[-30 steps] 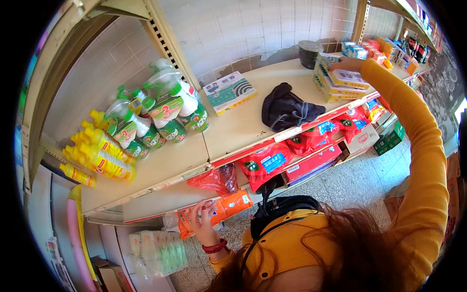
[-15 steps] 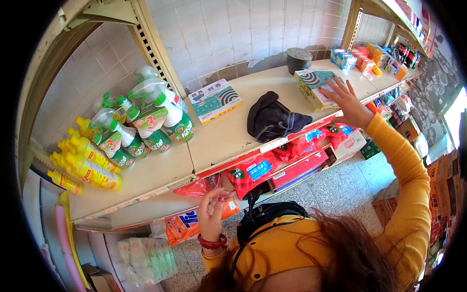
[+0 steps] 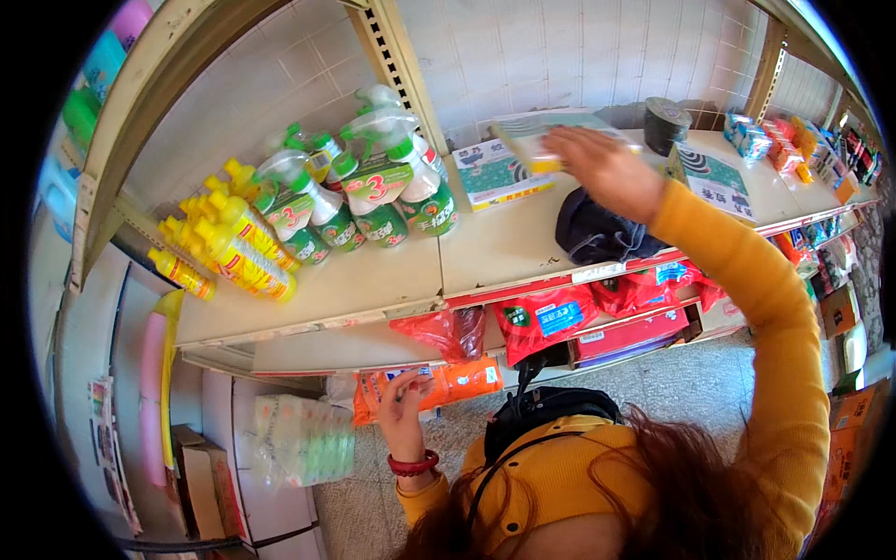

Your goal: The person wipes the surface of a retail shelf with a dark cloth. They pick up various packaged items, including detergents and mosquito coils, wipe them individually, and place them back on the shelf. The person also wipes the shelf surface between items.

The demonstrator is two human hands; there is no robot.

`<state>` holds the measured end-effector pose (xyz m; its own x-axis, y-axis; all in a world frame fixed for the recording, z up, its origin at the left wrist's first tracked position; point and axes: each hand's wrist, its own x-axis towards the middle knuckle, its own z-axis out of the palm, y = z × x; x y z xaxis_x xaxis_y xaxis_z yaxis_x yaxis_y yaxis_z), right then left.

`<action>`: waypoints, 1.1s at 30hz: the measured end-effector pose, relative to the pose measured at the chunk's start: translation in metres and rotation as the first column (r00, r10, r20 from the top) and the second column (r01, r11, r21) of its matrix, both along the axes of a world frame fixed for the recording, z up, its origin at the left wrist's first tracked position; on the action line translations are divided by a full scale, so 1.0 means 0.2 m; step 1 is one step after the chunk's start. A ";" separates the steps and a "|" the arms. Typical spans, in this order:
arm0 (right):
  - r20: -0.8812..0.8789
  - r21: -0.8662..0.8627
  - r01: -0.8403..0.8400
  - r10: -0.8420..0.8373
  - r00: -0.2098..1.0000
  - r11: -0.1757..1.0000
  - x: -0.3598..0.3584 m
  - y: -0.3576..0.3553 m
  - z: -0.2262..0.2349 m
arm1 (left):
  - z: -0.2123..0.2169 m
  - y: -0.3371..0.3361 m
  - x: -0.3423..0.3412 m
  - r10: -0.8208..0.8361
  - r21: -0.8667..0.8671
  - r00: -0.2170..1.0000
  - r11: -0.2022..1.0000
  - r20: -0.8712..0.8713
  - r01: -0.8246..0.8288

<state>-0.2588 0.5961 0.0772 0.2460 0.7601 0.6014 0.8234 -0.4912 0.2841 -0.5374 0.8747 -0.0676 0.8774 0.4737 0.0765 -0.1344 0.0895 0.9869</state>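
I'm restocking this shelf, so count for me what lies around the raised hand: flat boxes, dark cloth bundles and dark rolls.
flat boxes: 3, one lying left, one under the right hand at, one lying right
dark cloth: 1
dark roll: 1
Total: 5

Cream metal shelving (image 3: 373, 280) with a perforated upright post (image 3: 397, 65) stands against a pale tiled wall (image 3: 579, 47), above a speckled grey floor (image 3: 691, 383).
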 end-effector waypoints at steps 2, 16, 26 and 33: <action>0.059 -0.032 -0.006 0.008 0.998 0.999 0.13 0.20 -0.10 | -0.01 0.02 -0.06 0.054 0.005 0.998 0.999 -0.008 -0.054; -0.177 -0.358 -0.104 0.041 0.983 0.928 0.36 0.40 -0.34 | -0.16 0.13 -0.36 0.346 -0.029 0.935 0.937 -0.082 -0.349; -0.074 -0.212 -0.058 0.044 0.996 0.975 0.35 0.40 -0.37 | -0.16 0.13 -0.20 0.216 0.060 0.976 0.975 -0.022 -0.215; -0.108 -0.164 0.002 -0.020 0.994 0.987 0.33 0.24 -0.29 | -0.17 0.13 -0.20 0.150 0.073 0.988 0.987 -0.047 -0.146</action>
